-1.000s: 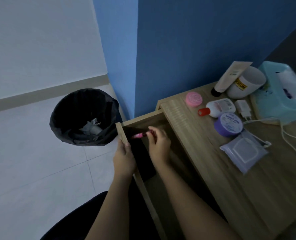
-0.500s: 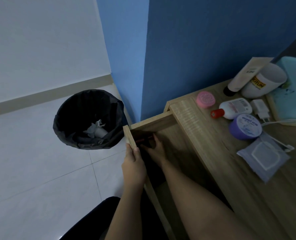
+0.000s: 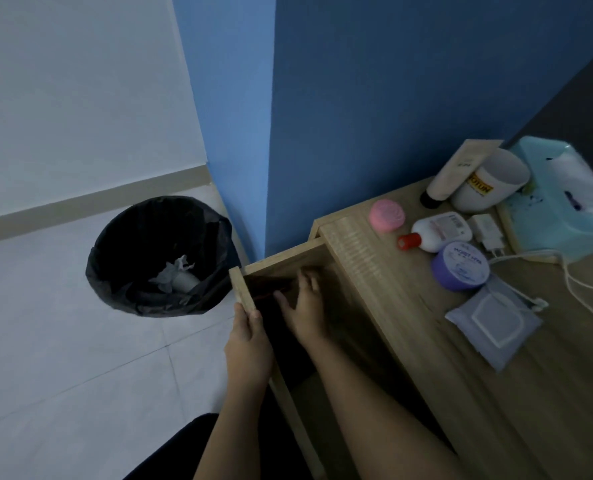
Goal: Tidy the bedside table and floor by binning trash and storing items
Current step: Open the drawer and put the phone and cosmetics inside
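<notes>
The wooden bedside table's drawer (image 3: 243, 289) is pulled out. My left hand (image 3: 250, 337) grips the top of its front panel. Inside the dark drawer my right hand (image 3: 305, 306) rests palm down with the fingers spread. A thin pink-red item (image 3: 265, 295) lies in the drawer's far left corner, just beside the thumb. On the table top (image 3: 409, 341) sit a pink round case (image 3: 387, 210), a white bottle with a red cap (image 3: 437, 232), a purple jar (image 3: 460, 265) and a grey wipes pack (image 3: 494, 327).
A black-lined bin (image 3: 122, 258) with crumpled tissue (image 3: 175, 273) stands on the white floor, left of the drawer. At the back of the table are a cream tube (image 3: 458, 171), a white cup (image 3: 489, 181), a charger (image 3: 485, 230) with its cable (image 3: 582, 289) and a teal tissue box (image 3: 565, 202).
My right hand carried the pink item from above the drawer's edge down into the drawer and spread its fingers. My left hand stayed on the front panel.
</notes>
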